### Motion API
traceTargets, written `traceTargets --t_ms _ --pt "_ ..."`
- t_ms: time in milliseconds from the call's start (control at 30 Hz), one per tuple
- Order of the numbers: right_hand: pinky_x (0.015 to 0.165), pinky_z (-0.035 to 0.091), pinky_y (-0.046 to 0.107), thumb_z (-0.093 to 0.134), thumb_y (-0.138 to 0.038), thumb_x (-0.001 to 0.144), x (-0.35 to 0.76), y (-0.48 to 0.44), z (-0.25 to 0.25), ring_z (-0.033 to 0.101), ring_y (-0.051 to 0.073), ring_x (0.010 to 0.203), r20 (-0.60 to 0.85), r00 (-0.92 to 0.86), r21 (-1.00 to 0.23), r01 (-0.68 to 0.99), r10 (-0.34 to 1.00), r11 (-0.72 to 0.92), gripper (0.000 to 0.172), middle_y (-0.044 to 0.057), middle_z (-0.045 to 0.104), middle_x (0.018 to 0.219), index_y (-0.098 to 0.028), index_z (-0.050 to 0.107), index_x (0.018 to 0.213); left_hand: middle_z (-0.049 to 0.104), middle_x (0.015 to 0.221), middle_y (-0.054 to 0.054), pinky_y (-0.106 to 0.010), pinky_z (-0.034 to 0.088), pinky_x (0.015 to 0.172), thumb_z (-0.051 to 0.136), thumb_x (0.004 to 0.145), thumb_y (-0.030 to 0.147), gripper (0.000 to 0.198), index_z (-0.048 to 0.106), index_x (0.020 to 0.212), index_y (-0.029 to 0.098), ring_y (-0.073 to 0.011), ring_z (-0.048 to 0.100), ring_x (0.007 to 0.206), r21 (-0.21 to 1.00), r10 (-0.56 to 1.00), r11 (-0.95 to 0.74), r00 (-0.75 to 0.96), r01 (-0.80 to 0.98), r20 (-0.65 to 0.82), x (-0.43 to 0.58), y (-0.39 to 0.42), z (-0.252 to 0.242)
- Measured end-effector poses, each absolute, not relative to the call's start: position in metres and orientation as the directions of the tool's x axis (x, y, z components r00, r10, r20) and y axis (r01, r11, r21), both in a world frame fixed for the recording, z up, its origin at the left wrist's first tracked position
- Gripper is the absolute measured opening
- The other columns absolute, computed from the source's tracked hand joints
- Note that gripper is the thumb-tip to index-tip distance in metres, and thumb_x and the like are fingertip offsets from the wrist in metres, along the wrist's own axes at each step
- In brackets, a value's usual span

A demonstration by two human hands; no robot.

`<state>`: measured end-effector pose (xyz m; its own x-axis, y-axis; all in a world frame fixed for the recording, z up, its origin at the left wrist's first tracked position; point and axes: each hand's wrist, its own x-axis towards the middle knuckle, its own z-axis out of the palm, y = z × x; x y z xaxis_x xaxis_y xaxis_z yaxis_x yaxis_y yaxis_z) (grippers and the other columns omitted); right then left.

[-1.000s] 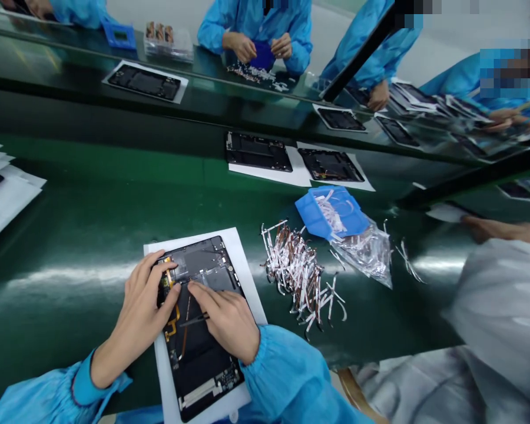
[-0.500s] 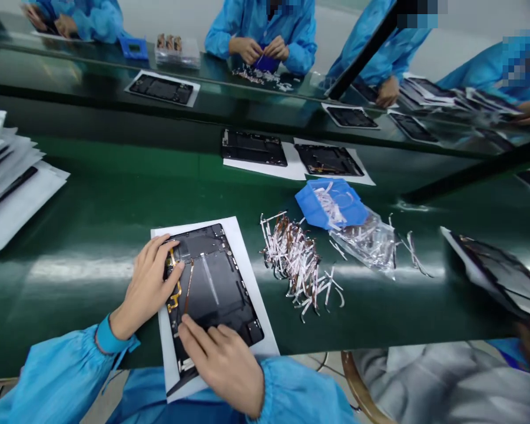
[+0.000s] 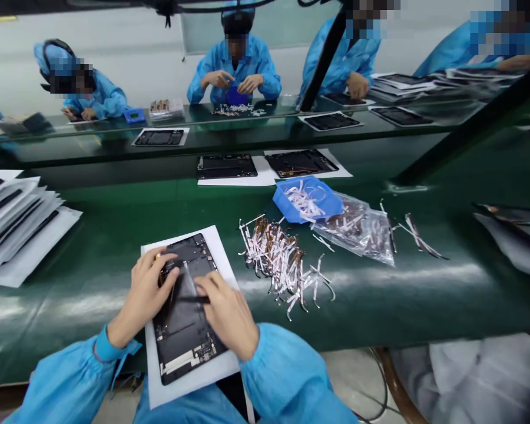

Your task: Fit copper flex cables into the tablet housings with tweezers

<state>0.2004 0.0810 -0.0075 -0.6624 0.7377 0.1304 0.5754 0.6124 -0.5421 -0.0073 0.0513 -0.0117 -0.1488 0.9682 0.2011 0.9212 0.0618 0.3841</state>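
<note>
An open tablet housing [image 3: 189,330], black inside with a pale strip and small connectors, lies on a white sheet [image 3: 223,359] at the table's front edge. My left hand [image 3: 148,288] rests on the housing's upper left side, thumb and index finger apart. A narrow flex cable [image 3: 171,306] runs down from beneath that hand. My right hand [image 3: 229,312] is over the housing's right half, fingers closed round a thin black tool [image 3: 193,299] like tweezers. The tool points left across the housing; its far tip is hard to make out.
Right of the housing is a pile of silvery flex strips [image 3: 278,259]. Behind it are a blue bin [image 3: 287,206] of strips and a clear plastic bag [image 3: 362,235]. Stacked sheets with housings [image 3: 30,235] stand left. A dark post [image 3: 463,129] slants at right. Co-workers sit opposite.
My right hand has lifted off the cable's lower end and moved up and right, bringing the black tool over the housing. My left hand stays at the upper left. The view has tilted up.
</note>
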Motion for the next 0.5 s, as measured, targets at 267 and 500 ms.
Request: traceTargets --t_ms 267,500 --pt "0.070 0.047 0.030 0.060 -0.020 0.092 0.158 0.148 -0.005 0.066 0.019 0.086 0.071 -0.737 -0.555 0.530 0.672 0.640 0.016 0.005 0.058 0.112 -0.022 0.061 0.109 0.044 0.143 -0.012 -0.058 0.038 0.107 0.045 0.098 0.041 0.033 0.052 0.127 0.026 -0.0310 0.042 0.135 0.454 0.927 0.193 -0.314 0.870 0.207 0.009 -0.044 -0.030" --pt "0.072 0.045 0.026 0.055 -0.014 0.095 0.164 0.140 0.006 0.063 0.017 0.092 0.093 -0.747 -0.592 0.490 0.658 0.640 0.013 0.002 0.059 0.110 -0.022 0.058 0.105 0.053 0.141 -0.006 -0.051 0.036 0.114 0.056 0.092 0.046 0.029 0.066 0.113 0.029 -0.0286 0.046 0.134 0.718 0.881 0.258 -0.463 0.646 0.099 0.034 -0.059 -0.012"
